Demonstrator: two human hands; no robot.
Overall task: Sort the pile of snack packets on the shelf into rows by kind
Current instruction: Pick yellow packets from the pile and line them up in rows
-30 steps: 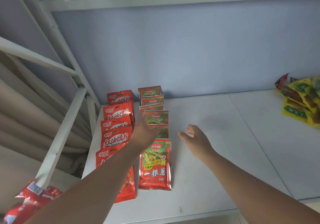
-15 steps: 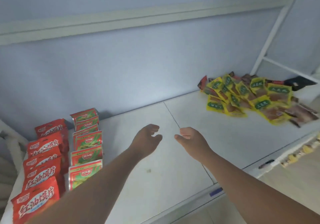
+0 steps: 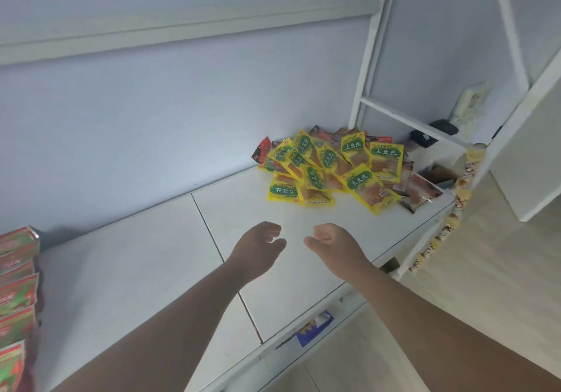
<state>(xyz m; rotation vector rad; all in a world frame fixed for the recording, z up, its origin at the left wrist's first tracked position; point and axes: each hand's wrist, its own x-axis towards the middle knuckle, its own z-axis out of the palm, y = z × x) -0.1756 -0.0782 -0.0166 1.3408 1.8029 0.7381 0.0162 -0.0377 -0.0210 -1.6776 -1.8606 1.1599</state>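
A loose pile of yellow snack packets with green labels (image 3: 334,170) lies at the back right of the white shelf (image 3: 136,270), mixed with several darker red-brown packets (image 3: 420,193). At the far left edge stands a row of red and green packets (image 3: 16,288). My left hand (image 3: 258,249) and my right hand (image 3: 334,244) hover side by side over the shelf's middle, short of the pile. Both have loosely curled fingers and hold nothing.
A white shelf post (image 3: 364,57) rises behind the pile. A string of small yellow packets (image 3: 449,218) hangs down the shelf's right end. A blue and white label (image 3: 314,326) sits on the shelf's front edge. Wooden floor lies at the right.
My view has swung right, from the sorted red rows toward the yellow pile. Both hands have travelled right across the shelf, empty, and the left hand has left the red packets.
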